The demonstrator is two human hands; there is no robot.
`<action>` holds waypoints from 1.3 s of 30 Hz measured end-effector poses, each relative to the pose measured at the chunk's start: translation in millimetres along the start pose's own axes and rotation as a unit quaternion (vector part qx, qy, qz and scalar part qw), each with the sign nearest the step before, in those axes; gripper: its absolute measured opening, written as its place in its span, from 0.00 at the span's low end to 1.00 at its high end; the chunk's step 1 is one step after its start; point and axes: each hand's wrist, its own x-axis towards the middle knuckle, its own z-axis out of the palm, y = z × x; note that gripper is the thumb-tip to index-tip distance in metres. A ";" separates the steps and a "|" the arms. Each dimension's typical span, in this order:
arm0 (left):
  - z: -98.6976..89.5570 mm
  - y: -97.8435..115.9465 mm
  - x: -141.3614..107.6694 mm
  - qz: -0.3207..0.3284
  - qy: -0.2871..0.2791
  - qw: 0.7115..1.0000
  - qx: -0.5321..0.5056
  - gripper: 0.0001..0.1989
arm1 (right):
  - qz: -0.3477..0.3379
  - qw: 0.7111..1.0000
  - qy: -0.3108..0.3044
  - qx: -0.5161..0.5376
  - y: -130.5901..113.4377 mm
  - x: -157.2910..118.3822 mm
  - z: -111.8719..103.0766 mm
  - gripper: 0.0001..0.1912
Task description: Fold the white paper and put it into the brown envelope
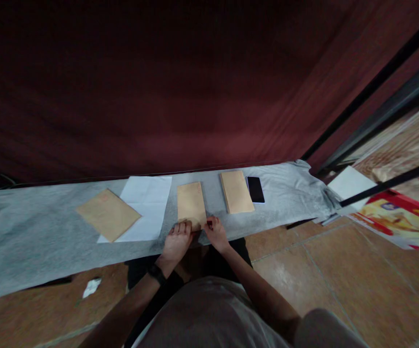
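Observation:
A brown paper envelope (191, 202) lies lengthwise in front of me on the grey cloth (59, 249), its near end at the cloth's front edge. Curled over its near left corner are the fingers of my left hand (178, 241), with a dark watch on that wrist. My right hand (215, 233) pinches the near right corner of the same envelope. A stack of similar envelopes (237, 192) rests to the right. On the left, another envelope (108, 215) lies at a slant, partly over a white sheet of paper (151, 203). My fingers hide the envelope's near edge.
A dark phone (255, 189) lies just right of the envelope stack. Behind the cloth rises a dark red panel (195, 96). At the right are dark metal bars and a red and yellow box (401, 217). A crumpled white tissue (92, 287) is on the tiled floor.

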 end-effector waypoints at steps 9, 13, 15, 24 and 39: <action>-33.4 3.5 25.4 -0.171 0.030 0.960 -0.220 0.14 | -0.049 0.978 -0.023 0.200 -31.5 5.2 -4.7 0.14; -30.5 6.1 31.1 -0.336 0.108 0.701 -0.620 0.13 | -0.029 0.986 0.003 0.164 -29.1 5.8 -10.0 0.15; -22.4 16.3 30.7 -0.371 0.105 0.522 -0.760 0.10 | -0.001 0.989 0.009 0.146 -20.9 3.8 -8.9 0.14; 5.6 42.2 16.2 -0.433 0.003 0.380 -0.818 0.06 | 0.096 0.983 -0.029 0.152 10.8 2.9 4.7 0.17; 32.7 14.5 -27.7 0.037 0.030 0.992 -0.116 0.31 | -0.052 0.985 -0.017 -0.161 -7.7 -8.6 -8.9 0.17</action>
